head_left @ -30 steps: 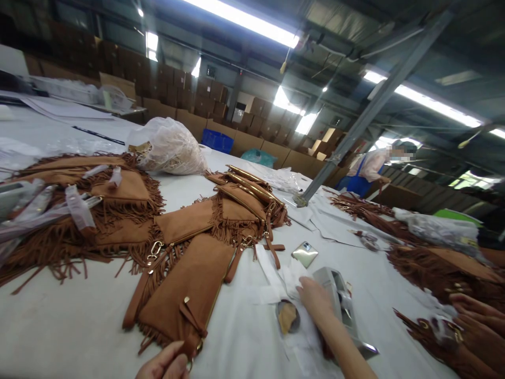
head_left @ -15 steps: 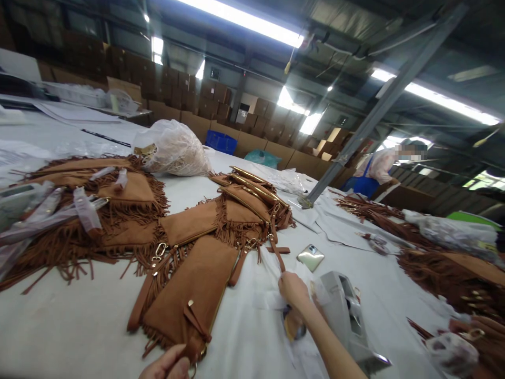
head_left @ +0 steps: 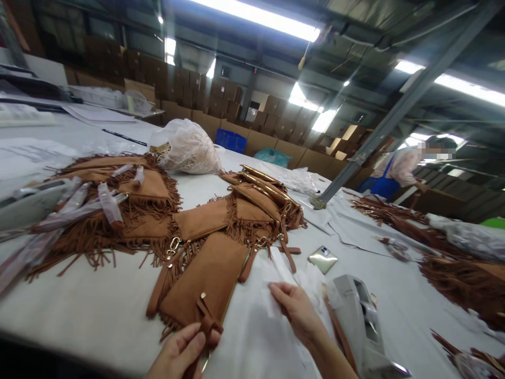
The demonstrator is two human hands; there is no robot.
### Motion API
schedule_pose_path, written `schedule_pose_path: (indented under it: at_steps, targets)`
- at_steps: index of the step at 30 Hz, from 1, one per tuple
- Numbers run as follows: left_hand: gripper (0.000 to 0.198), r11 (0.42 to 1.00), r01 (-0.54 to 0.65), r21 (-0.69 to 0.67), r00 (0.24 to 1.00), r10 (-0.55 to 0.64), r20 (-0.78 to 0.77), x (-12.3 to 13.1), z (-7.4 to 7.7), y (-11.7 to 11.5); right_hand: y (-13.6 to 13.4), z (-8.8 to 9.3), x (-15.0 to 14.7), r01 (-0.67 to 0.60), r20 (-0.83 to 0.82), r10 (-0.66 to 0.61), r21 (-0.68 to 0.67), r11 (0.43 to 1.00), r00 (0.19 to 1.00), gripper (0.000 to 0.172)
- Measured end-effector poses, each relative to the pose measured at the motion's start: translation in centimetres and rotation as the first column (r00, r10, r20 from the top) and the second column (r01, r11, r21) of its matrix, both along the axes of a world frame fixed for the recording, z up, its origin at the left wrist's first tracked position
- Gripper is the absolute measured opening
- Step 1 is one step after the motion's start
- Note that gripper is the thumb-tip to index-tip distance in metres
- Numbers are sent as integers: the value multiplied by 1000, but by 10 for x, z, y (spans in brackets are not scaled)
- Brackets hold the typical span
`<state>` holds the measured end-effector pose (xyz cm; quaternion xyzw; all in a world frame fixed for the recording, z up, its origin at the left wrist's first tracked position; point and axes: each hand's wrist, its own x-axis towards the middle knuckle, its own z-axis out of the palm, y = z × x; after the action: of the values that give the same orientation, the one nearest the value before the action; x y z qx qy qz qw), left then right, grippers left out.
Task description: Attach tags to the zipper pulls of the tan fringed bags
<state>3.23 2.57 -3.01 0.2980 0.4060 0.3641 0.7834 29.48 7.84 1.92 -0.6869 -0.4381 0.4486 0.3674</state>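
My left hand (head_left: 183,350) is closed around a brown strap (head_left: 207,316) at the near end of a brown fringed bag (head_left: 205,276), which lies flat on the white-covered table. To its right, my right hand (head_left: 295,308) pinches the edge of a thin white translucent piece (head_left: 274,302); whether it is paper or plastic I cannot tell. More thin white pieces (head_left: 311,279) lie behind that hand. A grey tape dispenser (head_left: 361,316) stands right of my right wrist, with another brown strap (head_left: 339,329) between them. Past the fingers lies a phone (head_left: 322,259).
Fringed bags are stacked behind (head_left: 256,205), and a fringed pile (head_left: 145,187) with plastic-wrapped straps lies left. A stuffed plastic bag (head_left: 189,147) sits farther back. A metal post (head_left: 355,160) rises from the table. Another person (head_left: 398,168) stands beyond more brown goods (head_left: 461,284).
My left hand has moved up and right and now grips the strap. My right hand has shifted slightly down, away from the hanging strap, and now pinches the white piece. The view has shifted left.
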Motion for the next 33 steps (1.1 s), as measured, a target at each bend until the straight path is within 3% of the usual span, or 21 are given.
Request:
schedule_pose_path:
  at_steps: [3,6,12,18,22,24,28,31,33]
  targets:
    - [52,997,80,-21,996,-79,45,2,8,3,-36,-6,-45,-169,-171,154,-82,982,973,37]
    - [47,991,132,12,989,-132,65,4,11,4,-63,-14,-74,-253,-213,228,-96,963,950,36]
    - [46,989,86,120,996,-81,-49,4,9,-1,-94,-25,-83,-444,-342,384,-114,889,857,34]
    - [45,982,118,150,992,-109,-67,5,13,-6,-108,-35,-94,-347,-201,321,-114,931,926,35]
    - [47,965,225,133,971,-211,-111,3,11,-9,-114,-36,-102,-248,-214,226,-81,965,950,48]
    - [47,960,250,128,963,-233,-133,1,11,-11,-116,-31,-104,-272,-290,253,-29,962,923,46]
    - [42,939,289,185,951,-260,-168,0,19,-15,-119,-22,-109,-415,-512,373,34,909,774,41]
    - [40,899,372,233,925,-337,-177,3,26,-18,-121,-28,-111,-408,-575,311,-43,912,756,47]
    - [40,905,344,249,933,-301,-196,4,25,-18,-122,-37,-111,-321,-590,218,-75,944,778,46]
